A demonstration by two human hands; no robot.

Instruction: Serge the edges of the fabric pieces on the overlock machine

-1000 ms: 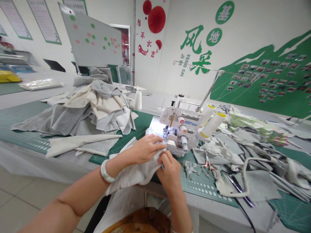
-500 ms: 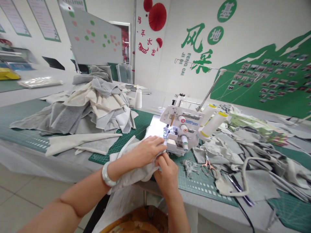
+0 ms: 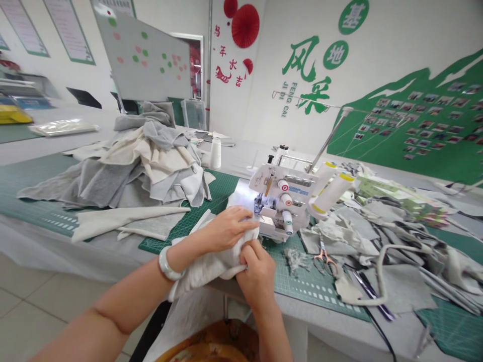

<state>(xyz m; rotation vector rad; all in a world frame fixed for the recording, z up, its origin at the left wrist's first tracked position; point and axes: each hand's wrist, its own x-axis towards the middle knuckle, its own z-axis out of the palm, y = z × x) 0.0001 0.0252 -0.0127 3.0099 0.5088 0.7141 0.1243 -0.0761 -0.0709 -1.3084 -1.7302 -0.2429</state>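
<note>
A white fabric piece (image 3: 211,261) lies bunched at the front of an overlock sewing machine (image 3: 284,193), its far edge by the lit presser foot (image 3: 258,203). My left hand (image 3: 228,229), with a pale bangle at the wrist, rests on the fabric just short of the foot. Its fingers are stretched out flat; the thumb is hidden. Closer to the table edge, my right hand (image 3: 258,269) is closed on the fabric's right edge, thumb and fingers pinching it. Part of the fabric hangs below the table edge towards my lap.
Grey and cream cloth pieces (image 3: 139,166) are heaped at left on a green cutting mat (image 3: 221,188). A thread cone (image 3: 215,153) stands behind. Right of the machine lie scissors (image 3: 323,259), thread scraps (image 3: 296,260), dark-handled snips (image 3: 373,294) and more grey fabric (image 3: 400,286).
My left hand has drawn slightly back and left from the presser foot. My right hand still pinches the fabric edge, having shifted slightly left. More white fabric shows between the hands.
</note>
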